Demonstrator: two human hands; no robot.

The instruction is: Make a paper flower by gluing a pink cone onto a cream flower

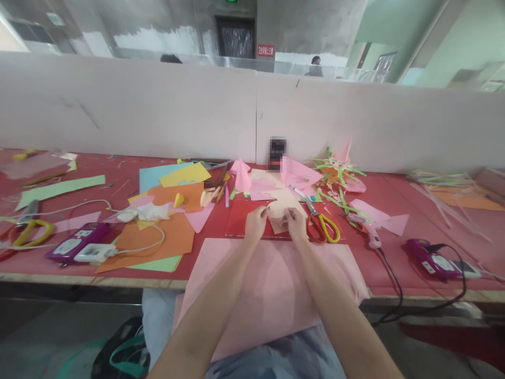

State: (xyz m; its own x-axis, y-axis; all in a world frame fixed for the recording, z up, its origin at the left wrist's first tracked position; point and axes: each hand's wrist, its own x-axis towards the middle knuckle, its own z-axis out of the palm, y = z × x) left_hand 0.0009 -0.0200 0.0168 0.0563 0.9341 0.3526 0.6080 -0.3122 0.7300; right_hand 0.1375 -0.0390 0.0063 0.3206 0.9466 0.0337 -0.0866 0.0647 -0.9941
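My left hand [256, 222] and my right hand [296, 223] are close together over a red mat [239, 218]. Both have their fingers closed on the edges of a small peach-coloured piece of paper [278, 211], one at each side. The paper's exact shape is partly hidden by the fingers. Just right of my right hand lie scissors [330, 230] with red and yellow handles. A large pink sheet [272, 279] spreads under my forearms, from the table down onto my lap.
Orange paper [158, 242], a pink paper cone [242, 178] and a decorated paper figure [341, 163] surround the mat. A glue gun [371, 234] lies right, its cord hanging over the edge. Purple power strips [84, 242] sit both sides. A white partition [158, 110] stands behind.
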